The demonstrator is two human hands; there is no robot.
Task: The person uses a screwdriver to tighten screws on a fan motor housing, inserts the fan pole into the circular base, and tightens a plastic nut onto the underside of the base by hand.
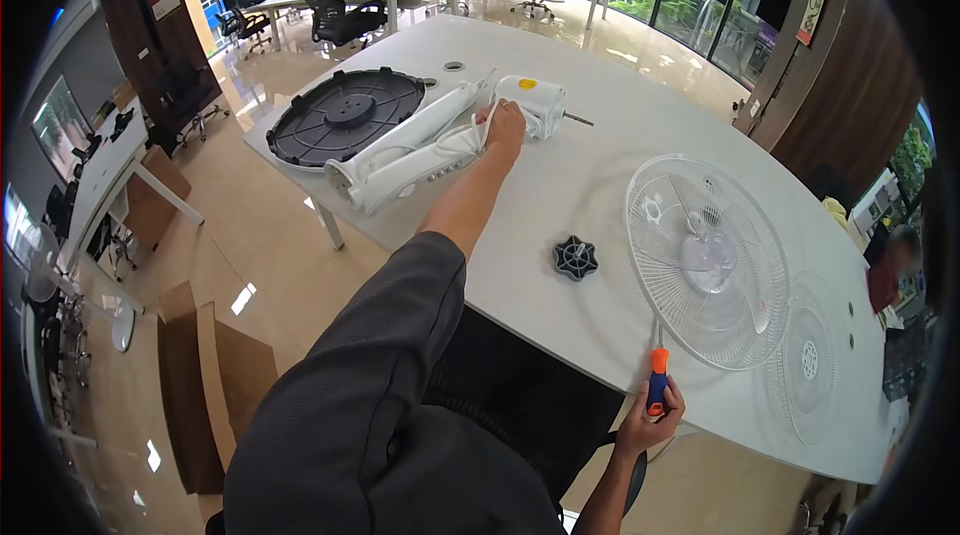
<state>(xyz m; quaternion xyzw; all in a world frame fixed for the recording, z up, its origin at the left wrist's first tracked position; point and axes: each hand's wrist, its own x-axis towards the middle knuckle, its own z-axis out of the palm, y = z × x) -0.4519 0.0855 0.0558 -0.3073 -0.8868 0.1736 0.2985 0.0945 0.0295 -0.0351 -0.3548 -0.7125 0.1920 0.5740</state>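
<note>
Left hand [507,127]: curled beside motor [541,98]; hold unclear.
Right hand [652,421]: closed round screwdriver [658,377].
Motor: likely heavy; grip round middle.

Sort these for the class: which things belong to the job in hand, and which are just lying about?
Probably the job:
- screwdriver
- motor
- white column
- black base
- dark knob
- clear blade
- round guard

Apparently just lying about:
- cardboard box
- office chair

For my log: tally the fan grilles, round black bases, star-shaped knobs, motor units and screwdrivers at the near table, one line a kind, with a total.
Fan grilles: 2
Round black base: 1
Star-shaped knob: 1
Motor unit with metal shaft: 1
Screwdriver: 1
Total: 6
</note>
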